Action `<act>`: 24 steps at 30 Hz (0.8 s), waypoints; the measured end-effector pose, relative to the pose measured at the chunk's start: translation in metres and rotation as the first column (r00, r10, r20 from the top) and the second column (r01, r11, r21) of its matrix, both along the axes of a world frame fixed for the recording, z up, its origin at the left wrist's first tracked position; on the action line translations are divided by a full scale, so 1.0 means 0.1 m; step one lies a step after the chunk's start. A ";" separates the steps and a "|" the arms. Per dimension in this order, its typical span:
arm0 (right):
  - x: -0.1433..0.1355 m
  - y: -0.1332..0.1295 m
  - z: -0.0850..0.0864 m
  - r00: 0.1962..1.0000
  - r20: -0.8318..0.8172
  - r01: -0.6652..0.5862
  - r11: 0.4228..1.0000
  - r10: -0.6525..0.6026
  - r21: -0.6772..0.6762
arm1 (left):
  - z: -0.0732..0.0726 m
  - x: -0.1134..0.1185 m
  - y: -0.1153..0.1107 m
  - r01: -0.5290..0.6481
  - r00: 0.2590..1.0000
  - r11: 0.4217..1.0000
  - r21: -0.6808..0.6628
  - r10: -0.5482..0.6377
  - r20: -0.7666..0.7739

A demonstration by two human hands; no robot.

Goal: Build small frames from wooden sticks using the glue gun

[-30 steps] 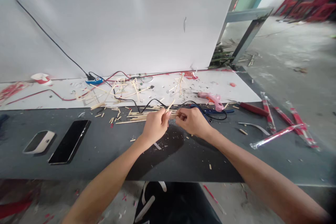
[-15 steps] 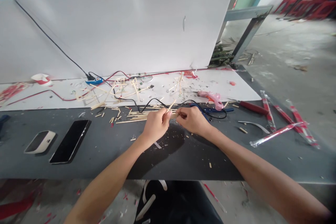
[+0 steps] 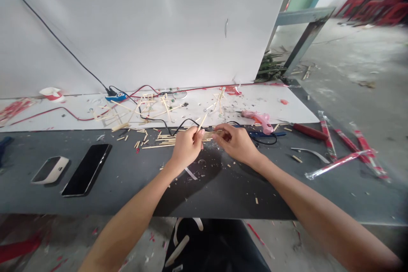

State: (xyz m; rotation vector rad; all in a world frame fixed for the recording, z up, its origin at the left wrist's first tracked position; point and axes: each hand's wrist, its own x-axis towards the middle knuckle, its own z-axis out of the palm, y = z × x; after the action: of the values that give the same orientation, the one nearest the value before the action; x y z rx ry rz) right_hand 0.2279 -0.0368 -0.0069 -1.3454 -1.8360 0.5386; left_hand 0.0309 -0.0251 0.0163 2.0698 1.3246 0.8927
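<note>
Head camera, centre of the frame: the left hand (image 3: 188, 146) pinches a thin wooden stick (image 3: 202, 121) between thumb and forefinger, its free end pointing up and slightly right. Just to the right, the right hand (image 3: 239, 144) is curved, thumb and fingertips turned toward the left one (whether anything sits between them, I cannot tell).

Behind and to the left of the hands, loose sticks (image 3: 167, 139) lie roughly parallel on the dark table (image 3: 127, 199), with short cut bits scattered around them. Above these, left of centre, glued-looking stick frames (image 3: 166, 107) stand on a white sheet (image 3: 283, 112); a smaller stick assembly (image 3: 219, 101) is just above the hands.

Right of centre is a pink glue gun (image 3: 259, 121), its nozzle toward the left. Farther right come a red-handled tool (image 3: 309, 131) and several red-and-clear wrappers (image 3: 339, 163), some crossing.

On the left of the frame, a black phone (image 3: 86, 170) lies beside a small white device (image 3: 50, 170). Toward the upper left are a blue power strip (image 3: 116, 97) and a red-and-white cup (image 3: 52, 94), in front of a large white board (image 3: 143, 29).
</note>
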 end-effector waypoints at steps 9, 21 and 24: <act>0.06 0.02 0.00 0.993 0.098 -0.078 0.986 0.064 0.146 | -0.02 0.02 -0.04 0.034 0.999 0.999 -0.002 -0.034 0.010; 0.07 0.06 -0.05 0.774 0.631 -0.271 0.928 0.052 0.256 | -0.06 0.02 0.02 0.021 1.000 0.998 -0.063 -0.021 -0.005; 0.06 0.09 -0.07 0.794 0.606 -0.253 0.931 0.044 0.264 | -0.05 0.01 0.03 0.022 1.000 0.997 -0.071 -0.021 0.012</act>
State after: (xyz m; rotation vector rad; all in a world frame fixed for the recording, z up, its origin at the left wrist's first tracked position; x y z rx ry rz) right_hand 0.2341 -0.0280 -0.0137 -1.2117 -2.4242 -0.1594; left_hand 0.0324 -0.0221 0.0111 2.0177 1.3074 0.8345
